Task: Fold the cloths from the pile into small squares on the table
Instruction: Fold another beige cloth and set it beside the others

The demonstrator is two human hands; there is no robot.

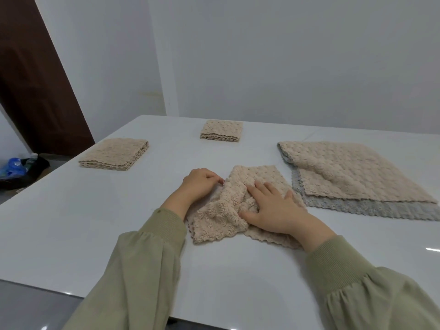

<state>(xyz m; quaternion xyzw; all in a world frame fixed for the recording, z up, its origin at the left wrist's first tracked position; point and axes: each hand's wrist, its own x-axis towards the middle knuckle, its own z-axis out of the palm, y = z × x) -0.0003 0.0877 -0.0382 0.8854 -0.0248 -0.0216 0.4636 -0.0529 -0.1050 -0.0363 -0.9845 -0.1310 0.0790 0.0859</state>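
Observation:
A beige fluffy cloth [221,217] lies partly folded and rumpled on the white table [95,222], in front of me at the middle. My left hand [200,184] grips its left edge with curled fingers. Flat on the cloth's right half, fingers spread, rests my right hand [271,208]. To the right lies the pile [352,172]: a beige cloth spread flat over a grey one. Two folded beige squares sit further back, one at the left [114,154] and one at the middle [222,131].
The table's near edge runs across the bottom left, its left edge slants toward a brown door [31,75]. On the floor at the far left lie a dark bag and blue plastic [14,169]. White walls stand behind the table.

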